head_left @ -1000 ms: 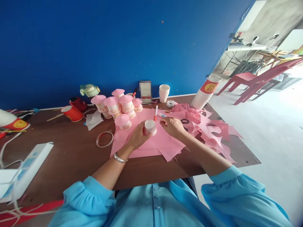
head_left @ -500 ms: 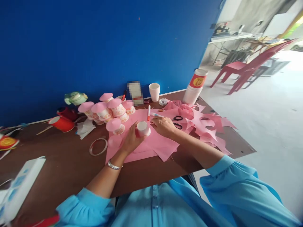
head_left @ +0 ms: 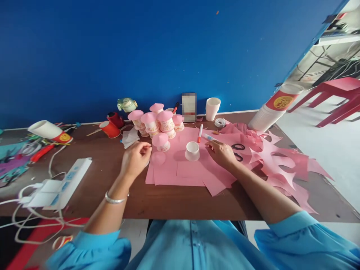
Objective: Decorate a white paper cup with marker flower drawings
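A small white paper cup [head_left: 192, 150] stands upside down on pink paper sheets [head_left: 180, 170], with neither hand on it. My left hand [head_left: 135, 159] hovers over the brown table [head_left: 174, 202] just left of the sheets, beside a pink paper circle [head_left: 158, 157]. Its fingers are curled and pinched; what they hold is hidden. To the right of the cup, my right hand [head_left: 222, 153] rests on the pink paper, closed on a thin white stick with a blue tip [head_left: 208, 137].
Several pink-capped cups [head_left: 157, 122] cluster behind the sheets, with a red marker [head_left: 199, 133], a tape roll [head_left: 219, 122] and a white cup [head_left: 212, 108]. Scissors [head_left: 239, 147] lie among pink offcuts [head_left: 281, 161]. A cup stack [head_left: 270, 110] lies right, a power strip [head_left: 67, 182] left.
My left hand let go of the white cup, which now stands on the pink paper, and moved left off the sheets. The camera swung, and my right hand stayed put.
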{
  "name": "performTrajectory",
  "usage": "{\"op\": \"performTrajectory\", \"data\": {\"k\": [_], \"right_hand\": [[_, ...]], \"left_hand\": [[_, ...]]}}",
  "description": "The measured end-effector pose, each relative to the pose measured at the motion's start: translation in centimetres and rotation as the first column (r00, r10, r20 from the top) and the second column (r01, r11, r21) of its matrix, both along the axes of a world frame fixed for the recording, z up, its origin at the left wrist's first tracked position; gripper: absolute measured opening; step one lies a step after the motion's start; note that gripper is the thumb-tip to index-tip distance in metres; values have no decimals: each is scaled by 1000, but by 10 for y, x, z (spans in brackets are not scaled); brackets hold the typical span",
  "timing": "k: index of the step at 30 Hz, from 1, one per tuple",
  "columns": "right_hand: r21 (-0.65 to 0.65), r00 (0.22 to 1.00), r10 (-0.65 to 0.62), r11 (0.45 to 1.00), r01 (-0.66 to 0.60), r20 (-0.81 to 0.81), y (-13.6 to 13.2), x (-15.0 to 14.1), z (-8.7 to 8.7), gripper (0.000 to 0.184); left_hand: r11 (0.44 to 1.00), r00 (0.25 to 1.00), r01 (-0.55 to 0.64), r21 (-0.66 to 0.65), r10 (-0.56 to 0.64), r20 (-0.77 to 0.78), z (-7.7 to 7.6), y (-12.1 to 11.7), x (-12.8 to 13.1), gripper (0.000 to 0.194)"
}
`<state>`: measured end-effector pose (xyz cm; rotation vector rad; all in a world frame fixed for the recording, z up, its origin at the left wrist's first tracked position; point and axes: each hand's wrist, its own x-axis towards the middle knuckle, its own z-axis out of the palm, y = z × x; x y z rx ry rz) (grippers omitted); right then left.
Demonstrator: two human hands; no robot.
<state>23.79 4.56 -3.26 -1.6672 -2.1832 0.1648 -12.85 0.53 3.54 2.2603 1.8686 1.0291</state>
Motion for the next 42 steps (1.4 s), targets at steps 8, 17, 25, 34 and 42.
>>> {"op": "performTrajectory", "data": {"k": [8, 17, 25, 34, 42], "right_hand": [[32, 998, 58, 998, -57, -28, -1, -4, -6, 36], [82, 981, 191, 978, -193, 33, -6, -10, -7, 35], [112, 991, -6, 994, -9, 137, 2, 13, 5, 34], [14, 956, -19, 1000, 16, 294, 30, 10, 33, 29], [21, 963, 132, 990, -140, 234, 61, -21, 21, 35]], "left_hand": [[963, 965, 262, -63, -260, 42, -23, -8, 29, 10], [900, 897, 435, -33, -430, 101, -65, 21, 114, 60], [897, 884, 441, -25, -430, 182, -80, 22, 113, 49], [894, 890, 434, -109, -407, 208, -85, 28, 111, 59], [898, 891, 428, -104, -399, 215, -84, 29, 112, 57]]}}
